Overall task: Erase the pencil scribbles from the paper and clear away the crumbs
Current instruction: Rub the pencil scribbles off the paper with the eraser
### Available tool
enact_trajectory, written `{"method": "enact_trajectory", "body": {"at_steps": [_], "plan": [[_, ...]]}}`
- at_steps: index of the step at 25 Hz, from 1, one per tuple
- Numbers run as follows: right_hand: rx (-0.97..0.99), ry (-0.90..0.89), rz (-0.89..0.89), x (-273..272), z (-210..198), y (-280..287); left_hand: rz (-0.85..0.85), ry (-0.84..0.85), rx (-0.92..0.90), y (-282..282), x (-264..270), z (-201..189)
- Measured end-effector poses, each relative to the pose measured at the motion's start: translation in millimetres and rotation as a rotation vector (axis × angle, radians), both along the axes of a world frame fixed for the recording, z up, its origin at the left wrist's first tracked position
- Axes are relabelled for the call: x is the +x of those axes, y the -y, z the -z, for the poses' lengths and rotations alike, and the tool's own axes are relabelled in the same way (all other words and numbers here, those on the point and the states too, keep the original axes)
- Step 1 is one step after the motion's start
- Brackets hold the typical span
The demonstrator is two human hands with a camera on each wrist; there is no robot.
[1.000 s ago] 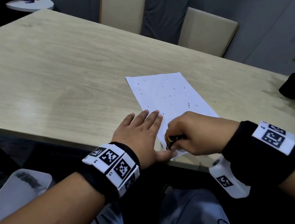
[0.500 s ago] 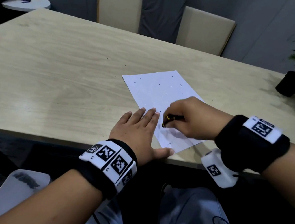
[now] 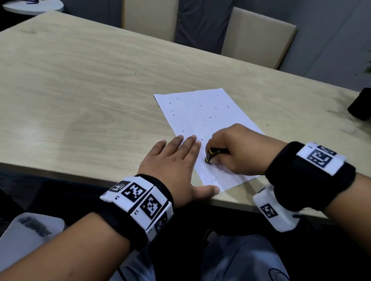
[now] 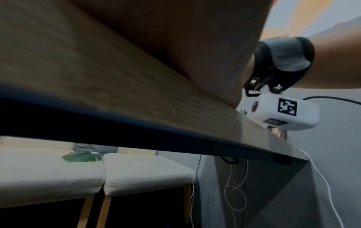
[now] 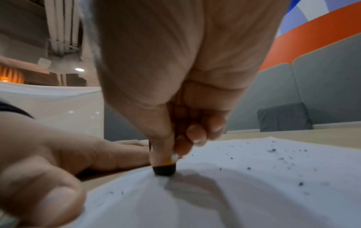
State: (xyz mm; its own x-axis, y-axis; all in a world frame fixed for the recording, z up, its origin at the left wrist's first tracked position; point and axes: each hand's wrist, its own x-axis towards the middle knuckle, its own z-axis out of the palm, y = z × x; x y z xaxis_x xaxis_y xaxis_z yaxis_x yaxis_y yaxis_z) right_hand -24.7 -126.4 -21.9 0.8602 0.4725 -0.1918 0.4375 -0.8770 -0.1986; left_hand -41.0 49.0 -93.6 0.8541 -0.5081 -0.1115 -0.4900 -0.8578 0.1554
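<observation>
Under my right hand (image 3: pixel 236 150), pinching black-tipped yellow eraser (image 5: pixel 164 168): white paper sheet (image 3: pixel 202 114) may crease; flat left hand (image 3: pixel 173 165) pins only its edge.

Eraser mostly buried in the grip

The right hand (image 3: pixel 240 149) covers all but the black tip of the eraser (image 5: pixel 164 169) and the paper (image 3: pixel 203 123) beneath it; any remaining scribbles there cannot be told. The left hand (image 3: pixel 174 168) overlaps the paper's edge nearest the bench (image 3: pixel 64 85) front.
</observation>
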Motion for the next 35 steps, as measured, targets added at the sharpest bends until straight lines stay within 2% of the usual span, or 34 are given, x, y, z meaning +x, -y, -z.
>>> {"method": "enact_trajectory", "body": {"at_steps": [3, 8, 11, 13, 16, 18, 21, 23, 26, 30, 35], "plan": [[-0.091, -0.133, -0.029, -6, -7, 7, -0.001, -0.012, -0.006, 0, 0, -1], [0.096, 0.023, -0.111, -2, 2, -10, -0.001, 0.009, -0.029, 0, 1, 0], [-0.031, -0.088, -0.147, -7, -1, -4, 0.002, 0.005, -0.018, 0, 0, 0], [-0.101, -0.152, -0.074, -7, -7, 3, 0.001, -0.002, -0.014, 0, 0, -1], [0.012, 0.027, 0.082, 4, -2, 2, -0.003, -0.002, -0.005, -1, 0, 0], [0.024, 0.081, 0.107, 2, 6, 2, 0.001, -0.012, 0.004, -1, 0, -1], [-0.019, -0.027, 0.062, -12, 4, 9, -0.001, -0.014, 0.005, 0, -1, -2], [0.02, -0.069, 0.098, -18, 0, 7, -0.001, -0.01, 0.003, -1, -1, -2], [0.074, 0.031, 0.257, -22, 9, 6, -0.004, -0.009, 0.012, 0, 0, -1], [0.134, 0.061, 0.523, -25, 12, 26, 0.002, -0.017, 0.02, 0, 0, -2], [0.209, 0.048, 0.437, -32, 23, -6, -0.007, -0.003, 0.015, 0, -1, -2]]}}
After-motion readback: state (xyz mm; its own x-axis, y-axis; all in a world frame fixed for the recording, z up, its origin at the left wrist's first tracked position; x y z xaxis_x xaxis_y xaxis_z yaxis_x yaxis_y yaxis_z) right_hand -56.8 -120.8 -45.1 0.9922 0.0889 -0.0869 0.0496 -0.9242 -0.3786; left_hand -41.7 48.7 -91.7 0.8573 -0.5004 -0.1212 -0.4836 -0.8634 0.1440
